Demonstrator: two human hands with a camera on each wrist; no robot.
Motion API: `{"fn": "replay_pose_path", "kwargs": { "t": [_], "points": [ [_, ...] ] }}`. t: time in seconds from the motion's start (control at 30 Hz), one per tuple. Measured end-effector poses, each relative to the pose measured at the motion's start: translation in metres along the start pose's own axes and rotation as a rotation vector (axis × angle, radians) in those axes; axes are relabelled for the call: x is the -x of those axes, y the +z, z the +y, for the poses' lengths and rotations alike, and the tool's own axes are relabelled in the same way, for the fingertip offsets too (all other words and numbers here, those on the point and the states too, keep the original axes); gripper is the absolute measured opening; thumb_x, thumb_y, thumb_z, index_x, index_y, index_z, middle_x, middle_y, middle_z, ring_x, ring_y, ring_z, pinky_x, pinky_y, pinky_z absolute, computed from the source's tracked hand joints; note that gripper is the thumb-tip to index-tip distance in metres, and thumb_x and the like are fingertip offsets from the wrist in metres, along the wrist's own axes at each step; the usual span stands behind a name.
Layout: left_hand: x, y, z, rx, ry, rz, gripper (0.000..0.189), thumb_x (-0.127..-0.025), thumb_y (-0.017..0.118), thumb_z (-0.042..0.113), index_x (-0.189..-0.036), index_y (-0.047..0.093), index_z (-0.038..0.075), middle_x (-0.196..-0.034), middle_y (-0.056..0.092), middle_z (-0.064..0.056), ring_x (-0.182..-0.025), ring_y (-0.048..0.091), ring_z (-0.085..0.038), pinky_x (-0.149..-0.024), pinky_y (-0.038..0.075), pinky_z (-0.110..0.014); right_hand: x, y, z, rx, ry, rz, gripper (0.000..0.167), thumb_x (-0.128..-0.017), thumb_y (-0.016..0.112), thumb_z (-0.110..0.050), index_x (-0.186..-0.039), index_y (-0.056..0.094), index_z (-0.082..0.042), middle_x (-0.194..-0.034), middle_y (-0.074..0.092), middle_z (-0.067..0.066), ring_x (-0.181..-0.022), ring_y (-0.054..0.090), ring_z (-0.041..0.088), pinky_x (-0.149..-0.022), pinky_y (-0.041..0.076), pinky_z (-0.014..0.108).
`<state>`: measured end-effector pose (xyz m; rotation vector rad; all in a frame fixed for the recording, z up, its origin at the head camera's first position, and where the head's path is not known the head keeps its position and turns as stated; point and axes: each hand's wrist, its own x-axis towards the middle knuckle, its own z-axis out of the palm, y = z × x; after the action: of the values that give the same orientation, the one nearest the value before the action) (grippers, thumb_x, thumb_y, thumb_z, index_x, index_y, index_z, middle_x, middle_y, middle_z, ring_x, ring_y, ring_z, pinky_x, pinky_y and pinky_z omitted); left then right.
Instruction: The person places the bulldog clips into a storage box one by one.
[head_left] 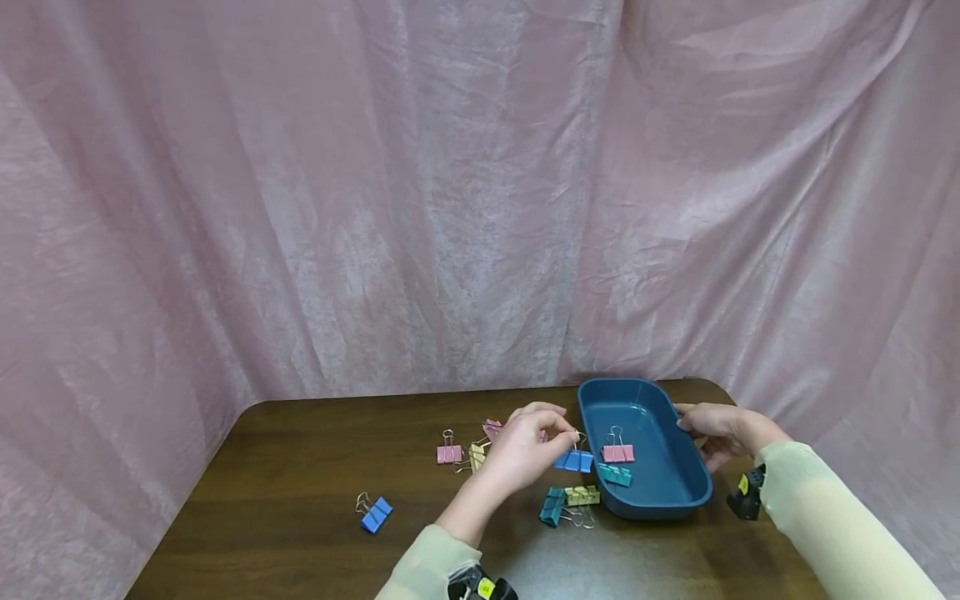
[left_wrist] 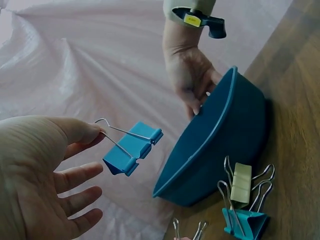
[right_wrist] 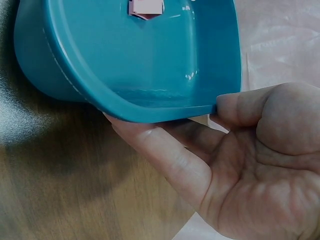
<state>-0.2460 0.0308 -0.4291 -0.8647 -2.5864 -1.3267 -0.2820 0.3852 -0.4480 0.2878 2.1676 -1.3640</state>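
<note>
My left hand [head_left: 525, 446] pinches a blue binder clip [head_left: 573, 461] by its wire handle between thumb and index finger. In the left wrist view this clip [left_wrist: 132, 148] hangs in the air beside the tray, the other fingers spread loosely. With thumb and fingers my right hand [head_left: 723, 429] grips the right side of a blue plastic tray [head_left: 678, 475]; the right wrist view shows the thumb on the rim and fingers beneath. Inside the tray lie a pink binder clip [head_left: 618, 453] and a teal one [head_left: 615, 475].
Left of the tray's near end lie a dark teal clip [head_left: 552, 507] and a yellow clip [head_left: 582, 496]. Pink [head_left: 449, 454] and yellow clips [head_left: 477, 456] sit around the left hand. A blue clip [head_left: 377, 515] lies further left on the wooden table [head_left: 285, 475]. Pink curtain [head_left: 450, 208] hangs behind.
</note>
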Motion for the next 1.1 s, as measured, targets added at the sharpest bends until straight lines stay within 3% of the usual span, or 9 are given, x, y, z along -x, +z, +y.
{"fn": "replay_pose_path", "kwargs": {
  "t": [0.2,0.43,0.77,1.1],
  "points": [
    [-0.008,0.01,0.006,-0.06,0.044,-0.027,0.011,-0.096,0.071,0.034,-0.09,0.078,0.027,-0.124,0.068,0.003,-0.12,0.057,-0.021,-0.098,0.047,-0.036,0.001,0.0,-0.001,0.01,-0.003,-0.004,0.06,-0.109,0.031,-0.008,-0.162,0.004,-0.002,-0.135,0.049,0.039,-0.093,0.071,0.045,-0.073,0.059,0.057],
    [-0.017,0.021,0.016,-0.116,0.083,-0.059,0.011,-0.096,0.071,0.035,-0.091,0.078,0.029,-0.118,0.068,0.009,-0.116,0.058,-0.015,-0.097,0.047,-0.03,0.001,0.003,-0.001,0.011,-0.007,-0.014,0.06,-0.109,0.03,-0.009,-0.162,0.003,-0.002,-0.134,0.051,0.037,-0.093,0.071,0.044,-0.073,0.06,0.056],
    [-0.026,0.046,0.025,-0.169,0.062,-0.123,0.011,-0.097,0.07,0.038,-0.095,0.079,0.032,-0.113,0.068,0.016,-0.115,0.058,-0.011,-0.095,0.047,-0.03,0.003,0.002,0.0,0.012,-0.002,-0.009,0.061,-0.108,0.031,-0.009,-0.162,0.003,-0.002,-0.135,0.05,0.038,-0.092,0.071,0.045,-0.072,0.06,0.056],
    [-0.035,0.069,0.03,-0.276,0.041,-0.147,0.011,-0.096,0.07,0.044,-0.094,0.079,0.037,-0.11,0.067,0.019,-0.112,0.058,-0.009,-0.091,0.047,-0.027,0.003,0.002,0.002,0.016,-0.006,-0.018,0.061,-0.108,0.032,-0.008,-0.162,0.004,-0.003,-0.133,0.052,0.036,-0.09,0.072,0.043,-0.072,0.06,0.055]
  ]
}}
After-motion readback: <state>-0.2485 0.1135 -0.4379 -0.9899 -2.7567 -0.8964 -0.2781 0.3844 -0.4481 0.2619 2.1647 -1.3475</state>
